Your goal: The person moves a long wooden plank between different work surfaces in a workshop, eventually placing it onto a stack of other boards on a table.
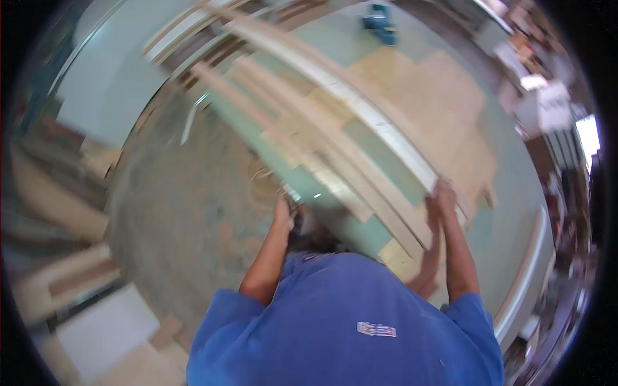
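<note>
My right hand (443,196) is closed on the near end of a long wooden strip with a white face (386,132). That strip runs away to the far left over a green-topped table (380,145). Left of it, several bare wooden strips (335,145) lie roughly parallel on the same top. My left hand (283,211) is low beside the table's left edge, its fingers curled. Something dark with a shiny metal part shows at those fingers, too blurred to name.
Flat pale wood sheets (438,96) cover part of the tabletop. At its far side stands a blue-green power tool (381,26). Boards and a white panel (108,331) lie at the lower left. Cluttered shelves (557,154) line the right side.
</note>
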Action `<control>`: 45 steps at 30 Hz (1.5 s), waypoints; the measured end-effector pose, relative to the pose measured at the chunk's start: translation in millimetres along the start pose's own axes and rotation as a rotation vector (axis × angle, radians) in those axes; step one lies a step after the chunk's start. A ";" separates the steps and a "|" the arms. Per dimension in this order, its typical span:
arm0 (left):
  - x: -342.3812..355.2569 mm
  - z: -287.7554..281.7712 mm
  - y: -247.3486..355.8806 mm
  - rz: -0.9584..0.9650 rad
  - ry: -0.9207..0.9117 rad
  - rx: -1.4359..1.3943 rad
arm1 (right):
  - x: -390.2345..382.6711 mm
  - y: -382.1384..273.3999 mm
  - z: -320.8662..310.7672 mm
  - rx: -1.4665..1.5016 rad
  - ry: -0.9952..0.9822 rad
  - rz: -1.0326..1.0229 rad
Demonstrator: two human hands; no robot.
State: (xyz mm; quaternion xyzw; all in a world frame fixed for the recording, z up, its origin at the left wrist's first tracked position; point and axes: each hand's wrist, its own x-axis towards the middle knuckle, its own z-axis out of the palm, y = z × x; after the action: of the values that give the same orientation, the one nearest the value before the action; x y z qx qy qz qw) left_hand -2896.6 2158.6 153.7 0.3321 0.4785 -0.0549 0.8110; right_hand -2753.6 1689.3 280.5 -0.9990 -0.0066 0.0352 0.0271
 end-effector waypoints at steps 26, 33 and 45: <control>7.8 46.7 23.9 0.005 -0.017 -0.082 | 1.6 0.9 0.5 -0.237 -0.044 0.206; -55.3 82.9 59.1 0.667 0.258 0.603 | 1.2 3.4 6.5 -0.282 0.000 0.192; -33.9 356.9 60.0 1.598 -0.852 1.956 | 0.9 -11.5 -26.2 0.018 -0.017 0.316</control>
State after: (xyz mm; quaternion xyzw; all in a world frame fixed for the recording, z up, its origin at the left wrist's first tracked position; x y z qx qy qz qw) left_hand -2626.4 1986.3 325.2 0.9183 -0.3719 0.0152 0.1351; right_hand -2750.9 1699.4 307.2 -0.9870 0.1505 0.0478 0.0301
